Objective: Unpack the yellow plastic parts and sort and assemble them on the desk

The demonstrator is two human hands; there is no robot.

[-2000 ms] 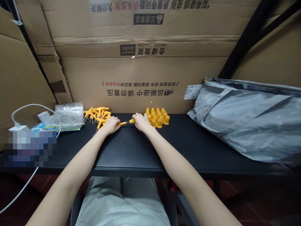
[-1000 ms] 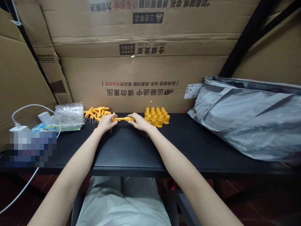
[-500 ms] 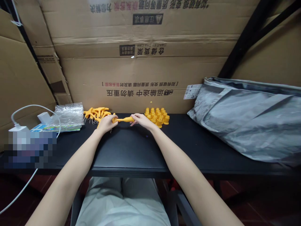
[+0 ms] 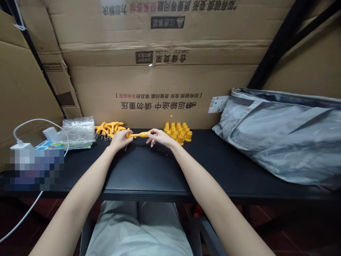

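Between my hands, held level just above the table, is a slim yellow plastic piece [image 4: 142, 134] with a thin shaft at its left and a thicker body at its right. My left hand [image 4: 120, 139] is closed on the shaft end, at a rounded yellow part. The thumb and fingertips of my right hand [image 4: 160, 137] pinch the thicker end, the other fingers hanging loose. Behind my left hand lies a pile of yellow branched handles [image 4: 112, 126] with metal spirals, like corkscrews. Several yellow plastic cups [image 4: 180, 135] stand grouped beside my right hand.
The black table [image 4: 149, 170] backs onto a cardboard sheet [image 4: 160, 78]. A grey fabric bag [image 4: 279, 138] fills the right side. On the left are clear plastic wrap [image 4: 78, 129], a white charger [image 4: 22, 153] and its cable [image 4: 26, 213], which runs over the table edge.
My right hand's lower fingers have loosened and spread from the yellow piece, while its thumb and fingertips stay on it. The left hand has barely moved.
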